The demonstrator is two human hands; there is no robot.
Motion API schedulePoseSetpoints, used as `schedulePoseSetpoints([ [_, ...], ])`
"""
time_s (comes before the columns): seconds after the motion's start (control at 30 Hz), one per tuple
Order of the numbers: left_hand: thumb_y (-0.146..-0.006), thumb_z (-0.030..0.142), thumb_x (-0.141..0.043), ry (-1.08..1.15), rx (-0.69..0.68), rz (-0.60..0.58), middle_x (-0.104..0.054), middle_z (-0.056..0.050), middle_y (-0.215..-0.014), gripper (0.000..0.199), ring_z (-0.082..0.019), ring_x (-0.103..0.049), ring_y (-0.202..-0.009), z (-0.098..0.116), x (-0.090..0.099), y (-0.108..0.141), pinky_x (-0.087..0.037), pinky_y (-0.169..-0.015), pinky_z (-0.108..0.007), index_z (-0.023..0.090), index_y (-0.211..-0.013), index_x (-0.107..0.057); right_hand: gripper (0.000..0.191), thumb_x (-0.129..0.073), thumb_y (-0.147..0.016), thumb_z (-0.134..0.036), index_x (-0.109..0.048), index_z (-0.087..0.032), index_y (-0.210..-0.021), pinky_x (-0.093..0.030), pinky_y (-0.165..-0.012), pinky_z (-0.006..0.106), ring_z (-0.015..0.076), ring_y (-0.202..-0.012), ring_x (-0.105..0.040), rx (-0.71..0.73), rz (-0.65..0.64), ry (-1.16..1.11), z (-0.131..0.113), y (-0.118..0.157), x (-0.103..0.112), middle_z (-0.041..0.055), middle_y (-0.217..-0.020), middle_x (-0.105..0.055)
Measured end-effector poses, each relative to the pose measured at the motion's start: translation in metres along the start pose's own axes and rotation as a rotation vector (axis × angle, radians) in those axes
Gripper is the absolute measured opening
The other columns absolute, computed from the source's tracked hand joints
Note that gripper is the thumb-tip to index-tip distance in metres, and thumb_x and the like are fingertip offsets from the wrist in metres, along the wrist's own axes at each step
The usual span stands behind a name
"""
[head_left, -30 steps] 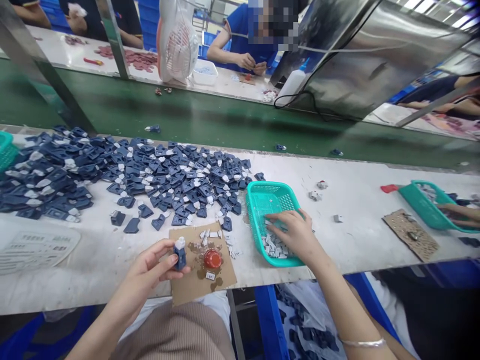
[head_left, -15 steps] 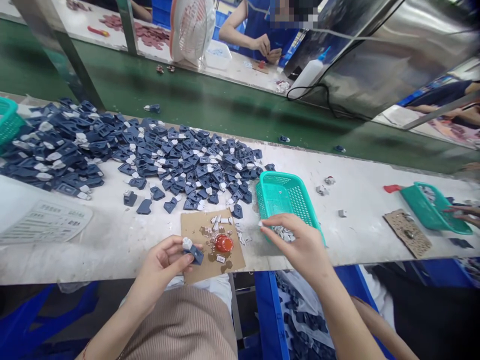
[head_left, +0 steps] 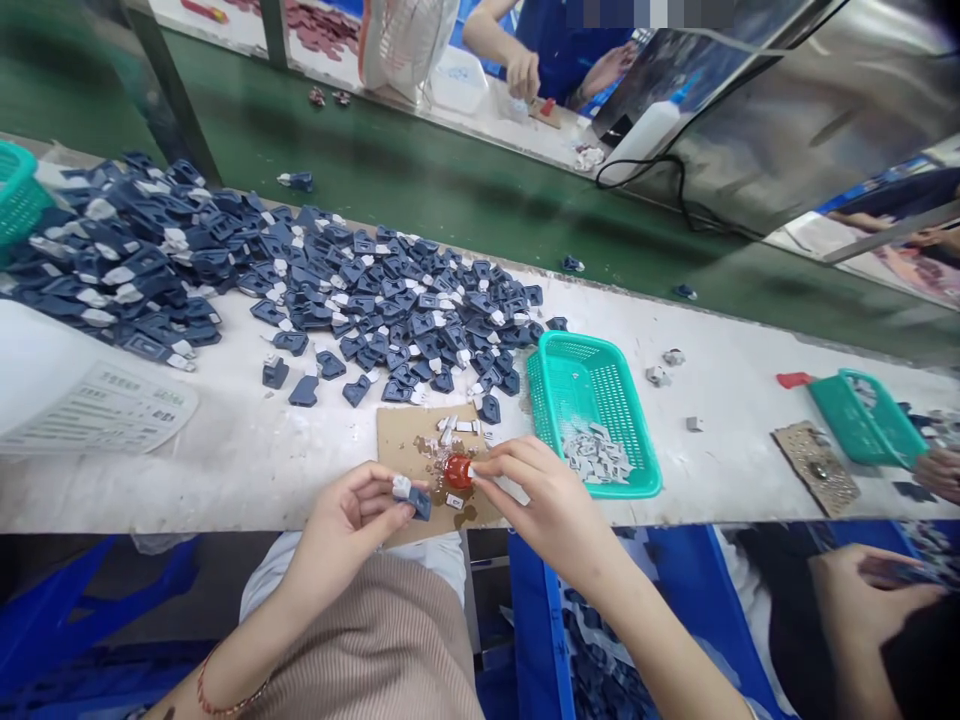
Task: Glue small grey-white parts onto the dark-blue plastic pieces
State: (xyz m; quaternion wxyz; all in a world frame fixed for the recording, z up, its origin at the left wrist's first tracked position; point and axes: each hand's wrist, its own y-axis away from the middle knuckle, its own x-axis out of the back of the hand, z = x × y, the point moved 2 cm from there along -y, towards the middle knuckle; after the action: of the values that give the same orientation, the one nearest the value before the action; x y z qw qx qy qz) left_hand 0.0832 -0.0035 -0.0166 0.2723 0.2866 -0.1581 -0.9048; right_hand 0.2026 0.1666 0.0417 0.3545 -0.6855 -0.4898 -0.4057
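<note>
My left hand (head_left: 364,510) is closed on a dark blue plastic part (head_left: 418,502) with a white tip, above the near edge of a piece of brown cardboard (head_left: 394,430). My right hand (head_left: 536,500) pinches a small white piece (head_left: 472,472) at the side of a small red cup (head_left: 456,468); whether the piece touches the cup I cannot tell. The cup stands on the cardboard among wet spots. Loose grey-white pieces (head_left: 454,428) lie behind it, and one small framed piece (head_left: 454,501) lies in front.
A green basket (head_left: 649,450) of small white pieces stands right of my right hand. A big heap of blue parts (head_left: 360,290) spreads across the back left. A white container (head_left: 75,390) is at left. At right, a co-worker's hand (head_left: 862,600) is near another green basket (head_left: 870,420).
My right hand has moved left from the green basket to the red cup, with the small white piece in its fingertips. My left hand keeps its blue part. The view has shifted slightly.
</note>
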Motion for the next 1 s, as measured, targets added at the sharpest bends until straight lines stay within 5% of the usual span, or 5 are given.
schedulePoseSetpoints([
  [0.2,-0.077,0.025,-0.071,-0.002,-0.018,0.000,-0.073,-0.008,-0.107,0.015,-0.017,-0.069,-0.085,0.005,-0.002,0.001,-0.054,-0.077,-0.026,0.018,-0.085,-0.061,0.011,-0.058,-0.090,-0.022,-0.068,-0.019,-0.086,-0.052,-0.074,0.037,0.0223,-0.084,-0.062,-0.087,-0.008,-0.104,-0.003,-0.004,0.008,0.0080,-0.084,-0.068],
  [0.43,-0.075,0.019,-0.073,0.114,-0.086,0.009,-0.070,-0.002,-0.096,0.015,-0.012,-0.069,-0.078,0.009,-0.020,-0.005,-0.056,-0.069,-0.021,0.017,-0.085,-0.061,0.011,-0.074,-0.077,-0.033,-0.073,-0.022,-0.079,-0.055,-0.077,0.033,0.0196,-0.082,-0.069,-0.477,0.012,-0.755,-0.004,-0.003,0.018,0.0042,-0.086,-0.073],
  [0.53,-0.076,0.020,-0.072,0.138,-0.112,-0.012,-0.067,-0.003,-0.109,0.015,-0.011,-0.068,-0.074,0.012,-0.030,-0.006,-0.057,-0.065,-0.021,0.017,-0.087,-0.063,0.010,-0.076,-0.074,-0.030,-0.074,-0.021,-0.079,-0.056,-0.076,0.030,0.0188,-0.084,-0.069,-0.539,-0.001,-0.937,-0.011,-0.004,0.019,0.0045,-0.089,-0.074],
  [1.0,-0.073,0.019,-0.076,0.239,-0.127,0.010,-0.065,-0.004,-0.113,0.016,-0.010,-0.070,-0.075,0.012,-0.037,0.000,-0.060,-0.062,-0.019,0.015,-0.080,-0.062,0.007,-0.074,-0.077,-0.027,-0.074,-0.021,-0.080,-0.056,-0.079,0.032,0.0203,-0.089,-0.069,-0.462,-0.032,-0.868,-0.031,-0.007,0.020,0.0053,-0.090,-0.073],
])
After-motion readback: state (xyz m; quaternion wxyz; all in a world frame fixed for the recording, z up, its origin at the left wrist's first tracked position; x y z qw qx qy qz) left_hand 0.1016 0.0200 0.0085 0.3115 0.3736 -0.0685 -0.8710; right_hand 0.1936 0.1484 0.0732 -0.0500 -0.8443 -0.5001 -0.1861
